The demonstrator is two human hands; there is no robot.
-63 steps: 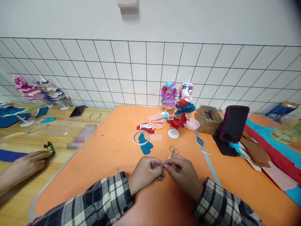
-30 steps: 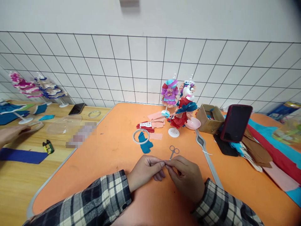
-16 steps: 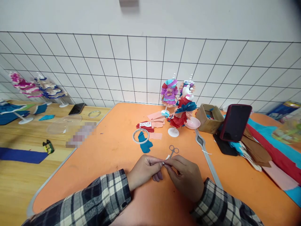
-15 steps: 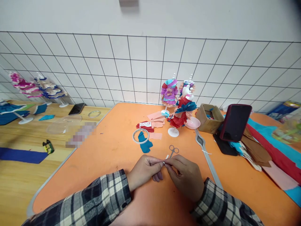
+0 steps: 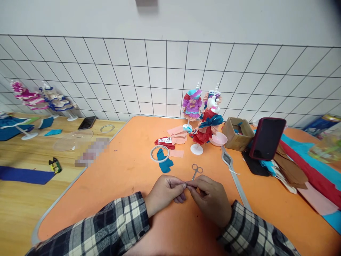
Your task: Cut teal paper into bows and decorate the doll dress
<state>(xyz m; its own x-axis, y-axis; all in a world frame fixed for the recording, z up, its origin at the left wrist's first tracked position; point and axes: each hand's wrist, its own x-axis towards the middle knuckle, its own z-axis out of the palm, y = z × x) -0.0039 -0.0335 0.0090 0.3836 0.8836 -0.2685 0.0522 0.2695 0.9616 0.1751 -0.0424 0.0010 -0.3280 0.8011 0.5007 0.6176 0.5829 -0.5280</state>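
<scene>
Over the orange mat [image 5: 114, 185], my left hand [image 5: 167, 192] and my right hand [image 5: 210, 199] meet at the fingertips. Each is closed in a pinch, and whatever lies between the fingertips is too small to name. Just beyond them are small scissors [image 5: 196, 171], handles pointing away from me. A roll of clear tape [image 5: 160, 153] overlaps a teal paper piece [image 5: 165, 165]. Behind it lie pink strips [image 5: 178, 135] and a red bundle with a white label [image 5: 164, 141]. A mannequin in a red and teal dress [image 5: 206, 131] stands on a white base.
A pink bowl [image 5: 218, 139], a cardboard box [image 5: 237, 134] and an upright phone [image 5: 268, 138] stand at the right, near coloured paper strips [image 5: 309, 160]. On the wooden table [image 5: 23, 206] at the left are a blue strip [image 5: 26, 175], a yellow-black clip [image 5: 54, 165] and another phone [image 5: 87, 123].
The small white piece seen near my fingertips earlier no longer shows. Both hands have stayed almost in place, with fingertips still together.
</scene>
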